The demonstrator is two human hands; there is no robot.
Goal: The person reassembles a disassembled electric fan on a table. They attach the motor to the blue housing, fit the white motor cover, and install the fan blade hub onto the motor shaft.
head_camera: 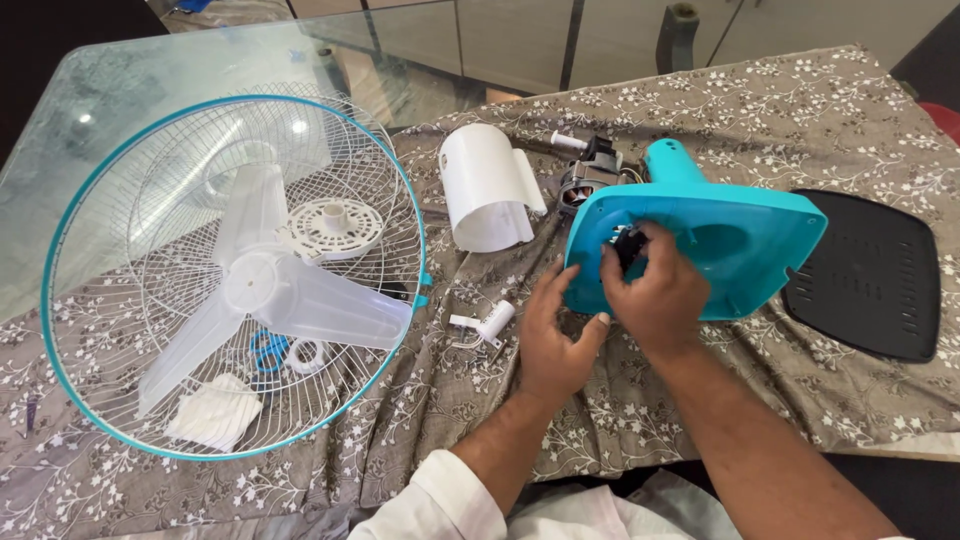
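A teal fan base (pixel 740 240) lies on its side on the patterned cloth, its hollow underside facing me. My right hand (pixel 655 295) pinches a small black part (pixel 630 245) inside that underside. My left hand (pixel 550 335) steadies the base's lower left edge. Behind the base the fan motor (pixel 590 175) with its white shaft shows. A white curved motor cover (pixel 485 190) lies to the left of it.
A round wire grille with a teal rim (pixel 235 275) lies at the left, holding a translucent fan blade (pixel 270 290), a white cloth and small blue and white rings. A small white plastic part (pixel 485 325) lies near my left hand. A black base plate (pixel 870 270) lies at the right.
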